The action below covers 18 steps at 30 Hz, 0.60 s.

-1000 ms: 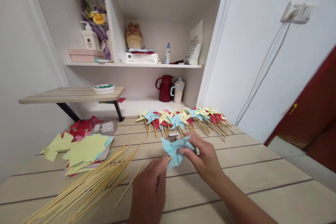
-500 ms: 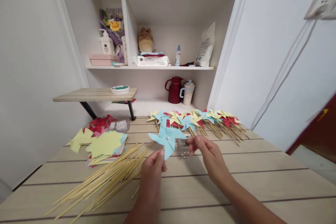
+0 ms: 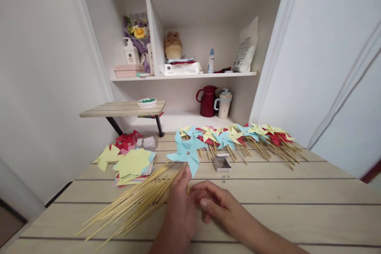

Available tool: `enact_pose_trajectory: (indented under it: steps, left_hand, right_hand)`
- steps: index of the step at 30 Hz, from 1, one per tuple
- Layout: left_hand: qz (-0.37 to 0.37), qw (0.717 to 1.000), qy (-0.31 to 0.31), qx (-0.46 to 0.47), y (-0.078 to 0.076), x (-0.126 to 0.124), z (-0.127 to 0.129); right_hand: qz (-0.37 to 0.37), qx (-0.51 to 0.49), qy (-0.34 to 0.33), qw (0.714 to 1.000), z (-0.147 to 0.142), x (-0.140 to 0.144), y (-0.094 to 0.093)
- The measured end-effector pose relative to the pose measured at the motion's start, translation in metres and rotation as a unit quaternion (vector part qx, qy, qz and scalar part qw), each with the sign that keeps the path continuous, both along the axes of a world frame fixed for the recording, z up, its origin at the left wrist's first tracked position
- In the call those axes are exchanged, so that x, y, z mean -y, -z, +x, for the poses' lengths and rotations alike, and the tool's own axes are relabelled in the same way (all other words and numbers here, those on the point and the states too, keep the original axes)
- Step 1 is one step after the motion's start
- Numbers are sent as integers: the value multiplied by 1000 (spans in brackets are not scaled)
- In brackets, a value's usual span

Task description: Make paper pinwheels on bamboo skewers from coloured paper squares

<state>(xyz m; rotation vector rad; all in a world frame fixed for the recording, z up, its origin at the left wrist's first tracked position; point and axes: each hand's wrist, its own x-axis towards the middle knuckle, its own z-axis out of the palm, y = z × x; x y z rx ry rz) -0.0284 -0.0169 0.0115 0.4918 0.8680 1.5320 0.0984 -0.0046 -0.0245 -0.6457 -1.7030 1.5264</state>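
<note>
A light blue paper pinwheel (image 3: pixel 187 152) with a shiny pin at its centre stands up on a thin stick. My left hand (image 3: pixel 182 202) is closed round that stick just under the blades. Close beside it, my right hand (image 3: pixel 214 202) has its fingers curled by the lower stick; whether they touch it is hidden. Beyond my right hand are a small open box (image 3: pixel 222 163) and several tiny metal pins (image 3: pixel 224 177) on the table. A bundle of thin wooden sticks (image 3: pixel 133 200) lies left of my left hand.
Finished pinwheels (image 3: pixel 235 135) in blue, yellow and red lie in a row at the back right. Left are stacked paper cut-outs (image 3: pixel 133 163), red paper pieces (image 3: pixel 126 139) and a clear container (image 3: pixel 146 142). A small raised stand (image 3: pixel 119 109) and a shelf unit (image 3: pixel 184 77) are behind.
My right hand has moved from beside the small box down and left, next to my left hand. The pinwheel stays in my left hand. The view has turned a little left.
</note>
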Motion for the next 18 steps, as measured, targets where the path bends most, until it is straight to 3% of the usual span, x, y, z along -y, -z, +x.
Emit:
enact_pose_trajectory:
  steps: [6,12,18]
  left_hand:
    - [0,997,57,43,3,4,12]
    - [-8,995,78,59,10,3,22]
    - [-38,993,100,50,10,1,17]
  right_hand:
    - [-2,-7,27,1000,-3,0,-1]
    - [-71,-32,61,995,-6,-3,3]
    - [-150,-60,61,985,-4,-2,-8]
